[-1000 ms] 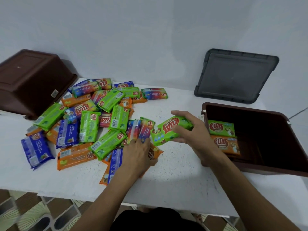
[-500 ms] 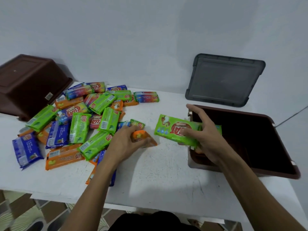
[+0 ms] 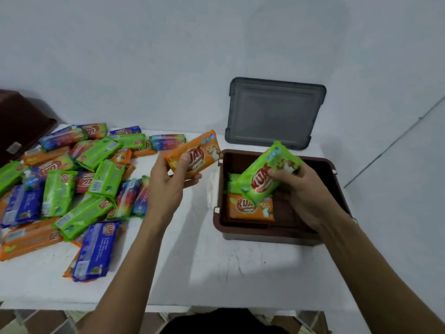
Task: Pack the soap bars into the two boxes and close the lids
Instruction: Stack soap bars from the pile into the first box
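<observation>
My right hand (image 3: pixel 305 189) grips a green soap bar (image 3: pixel 265 174), tilted, over the open brown box (image 3: pixel 269 231) on the table's right. An orange bar (image 3: pixel 250 209) and part of a green one (image 3: pixel 232 185) lie inside the box. My left hand (image 3: pixel 168 182) holds an orange soap bar (image 3: pixel 195 154) in the air, just left of the box. A pile of several green, blue, orange and multicoloured bars (image 3: pixel 79 184) covers the left of the white table (image 3: pixel 228 266). A second brown box (image 3: pixel 19 126) stands upside down at the far left.
A grey lid (image 3: pixel 274 112) leans against the wall behind the open box. The table's front edge runs along the bottom, with patterned floor tiles below. A wall corner stands close on the right.
My right hand has carried the green bar from beside the box to over its inside. My left hand has lifted an orange bar from the pile and brought it toward the box.
</observation>
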{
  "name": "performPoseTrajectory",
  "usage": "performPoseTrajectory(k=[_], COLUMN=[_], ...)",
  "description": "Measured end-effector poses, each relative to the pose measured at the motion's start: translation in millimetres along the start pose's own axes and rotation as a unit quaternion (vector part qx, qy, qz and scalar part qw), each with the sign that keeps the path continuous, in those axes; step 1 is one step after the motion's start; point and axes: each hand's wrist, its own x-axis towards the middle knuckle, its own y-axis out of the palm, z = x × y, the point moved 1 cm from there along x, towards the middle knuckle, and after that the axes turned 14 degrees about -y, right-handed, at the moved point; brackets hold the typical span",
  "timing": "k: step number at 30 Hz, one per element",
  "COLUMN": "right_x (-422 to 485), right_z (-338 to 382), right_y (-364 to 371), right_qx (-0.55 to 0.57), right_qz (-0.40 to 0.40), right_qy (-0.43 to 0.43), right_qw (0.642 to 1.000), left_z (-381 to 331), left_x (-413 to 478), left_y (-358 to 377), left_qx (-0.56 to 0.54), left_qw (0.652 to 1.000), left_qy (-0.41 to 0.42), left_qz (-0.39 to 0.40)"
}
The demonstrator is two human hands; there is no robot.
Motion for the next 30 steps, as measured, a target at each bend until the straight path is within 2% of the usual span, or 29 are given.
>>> performPoseTrajectory(k=[4, 9, 17, 20, 25, 30], right_x=[3, 8, 32, 40, 42, 42], right_z=[5, -4, -39, -50, -58, -68], right_y=[-20, -32, -32, -29, -32, -30], right_qx=[-0.089, -0.123, -0.095, -0.095, -0.324, -0.469], right_qz=[-0.014, 0.020, 0.027, 0.052, 0.098, 0.127], right_qy=[-0.041, -0.057, 0.042, 0.070, 0.021, -0.023], right_qw=[0.995, 0.991, 0.994, 0.992, 0.941, 0.874], left_z=[-1, 10, 18, 18, 18, 19], left_x=[-5, -4, -4, -1, 2, 4], left_y=[31, 53, 61, 61, 61, 61], left_qx=[-0.012, -0.017, -0.049, -0.047, -0.044, -0.037], left_qw=[0.999, 0.997, 0.995, 0.995, 0.994, 0.994], left_qy=[-0.019, -0.056, -0.080, -0.086, -0.093, -0.096], left_qz=[0.040, 0.054, 0.019, 0.022, 0.024, 0.023])
